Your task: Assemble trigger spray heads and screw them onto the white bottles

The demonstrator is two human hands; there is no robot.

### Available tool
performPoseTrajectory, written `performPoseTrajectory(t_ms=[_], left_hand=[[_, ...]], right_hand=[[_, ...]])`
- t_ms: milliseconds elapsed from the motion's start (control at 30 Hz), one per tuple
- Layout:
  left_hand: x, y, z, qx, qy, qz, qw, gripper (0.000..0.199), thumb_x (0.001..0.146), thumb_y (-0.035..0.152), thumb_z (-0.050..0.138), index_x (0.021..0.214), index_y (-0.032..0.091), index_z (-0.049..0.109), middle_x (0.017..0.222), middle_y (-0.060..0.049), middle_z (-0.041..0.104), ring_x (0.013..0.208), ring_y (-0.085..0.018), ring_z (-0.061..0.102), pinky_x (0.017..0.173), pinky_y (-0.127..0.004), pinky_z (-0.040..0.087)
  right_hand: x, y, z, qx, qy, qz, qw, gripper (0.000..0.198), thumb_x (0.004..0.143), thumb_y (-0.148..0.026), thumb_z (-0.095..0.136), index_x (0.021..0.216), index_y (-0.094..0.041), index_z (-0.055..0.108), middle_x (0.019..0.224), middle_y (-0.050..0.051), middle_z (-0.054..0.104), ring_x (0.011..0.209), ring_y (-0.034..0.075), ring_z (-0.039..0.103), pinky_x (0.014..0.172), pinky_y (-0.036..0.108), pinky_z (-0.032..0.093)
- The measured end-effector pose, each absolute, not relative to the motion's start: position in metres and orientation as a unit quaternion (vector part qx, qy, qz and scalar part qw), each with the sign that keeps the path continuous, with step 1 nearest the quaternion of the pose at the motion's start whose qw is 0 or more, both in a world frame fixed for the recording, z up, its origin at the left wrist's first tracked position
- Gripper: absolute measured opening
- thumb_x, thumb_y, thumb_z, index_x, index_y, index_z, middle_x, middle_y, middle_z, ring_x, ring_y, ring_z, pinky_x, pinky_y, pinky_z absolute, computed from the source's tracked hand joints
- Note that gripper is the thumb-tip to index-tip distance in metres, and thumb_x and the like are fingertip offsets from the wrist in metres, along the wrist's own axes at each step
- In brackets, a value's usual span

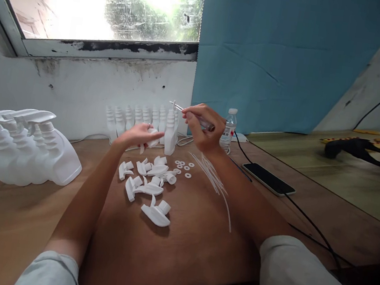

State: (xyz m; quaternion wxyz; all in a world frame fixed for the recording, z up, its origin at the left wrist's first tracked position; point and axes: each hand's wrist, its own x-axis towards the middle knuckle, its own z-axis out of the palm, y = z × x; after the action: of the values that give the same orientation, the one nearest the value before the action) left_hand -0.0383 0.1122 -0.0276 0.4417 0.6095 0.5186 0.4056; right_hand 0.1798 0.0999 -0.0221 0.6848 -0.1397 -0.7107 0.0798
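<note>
My right hand point(206, 123) is closed around a pair of tweezers point(180, 107), whose tips point left above the neck of a white ribbed-neck bottle point(170, 139). A small white piece, perhaps a washer point(174, 104), shows at the tips. Just left of that bottle, my left hand point(137, 135) grips a white trigger spray head point(153, 140), partly hidden by the fingers. Several more spray heads point(156, 213) lie loose on the brown table point(188, 255) below my hands. Beside them are several flat white washers point(188, 176) and a bunch of thin white tubes point(212, 174).
A row of white bottles point(119, 118) stands against the wall behind my left hand. At far left lie several white bottles with spray heads point(40, 154). A clear water bottle point(229, 129) and a cabled phone point(268, 179) are on the right.
</note>
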Motion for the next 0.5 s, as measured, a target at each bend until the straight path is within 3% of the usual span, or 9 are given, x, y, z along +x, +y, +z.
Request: performPoseTrajectory(t_ms=[100, 233, 367, 500], left_hand=[[-0.050, 0.113, -0.031, 0.669, 0.618, 0.168, 0.378, 0.021, 0.064, 0.029, 0.078, 0.068, 0.017, 0.061, 0.045, -0.001, 0.056, 0.031, -0.014, 0.051, 0.028, -0.019, 0.024], [-0.049, 0.113, -0.031, 0.688, 0.662, -0.119, 0.271, 0.040, 0.067, 0.048, 0.070, 0.091, 0.016, 0.065, 0.079, -0.009, 0.071, 0.065, -0.020, 0.066, 0.052, -0.021, 0.047], [-0.043, 0.117, -0.032, 0.710, 0.656, -0.185, 0.175, 0.067, 0.065, 0.062, 0.064, 0.115, 0.018, 0.061, 0.118, -0.014, 0.066, 0.097, -0.029, 0.064, 0.071, -0.029, 0.051], [-0.048, 0.124, -0.038, 0.708, 0.649, -0.202, 0.192, 0.070, 0.063, 0.059, 0.069, 0.120, 0.021, 0.060, 0.130, -0.012, 0.060, 0.106, -0.029, 0.060, 0.075, -0.028, 0.050]], right_hand=[[0.188, 0.108, -0.019, -0.192, -0.704, 0.024, 0.684, 0.017, 0.080, -0.022, 0.053, 0.063, -0.022, 0.057, 0.059, 0.000, 0.052, 0.054, 0.013, 0.045, 0.060, 0.030, 0.043], [0.193, 0.119, -0.013, -0.235, -0.711, -0.020, 0.663, 0.026, 0.073, -0.015, 0.048, 0.049, -0.020, 0.038, 0.046, -0.003, 0.030, 0.046, 0.010, 0.028, 0.049, 0.027, 0.027], [0.192, 0.124, -0.010, -0.266, -0.730, -0.009, 0.630, 0.030, 0.072, -0.014, 0.044, 0.047, -0.020, 0.028, 0.047, -0.003, 0.022, 0.046, 0.009, 0.026, 0.048, 0.028, 0.021], [0.192, 0.123, -0.009, -0.282, -0.731, -0.004, 0.621, 0.031, 0.072, -0.014, 0.044, 0.048, -0.020, 0.024, 0.048, -0.003, 0.019, 0.047, 0.009, 0.025, 0.048, 0.028, 0.021]])
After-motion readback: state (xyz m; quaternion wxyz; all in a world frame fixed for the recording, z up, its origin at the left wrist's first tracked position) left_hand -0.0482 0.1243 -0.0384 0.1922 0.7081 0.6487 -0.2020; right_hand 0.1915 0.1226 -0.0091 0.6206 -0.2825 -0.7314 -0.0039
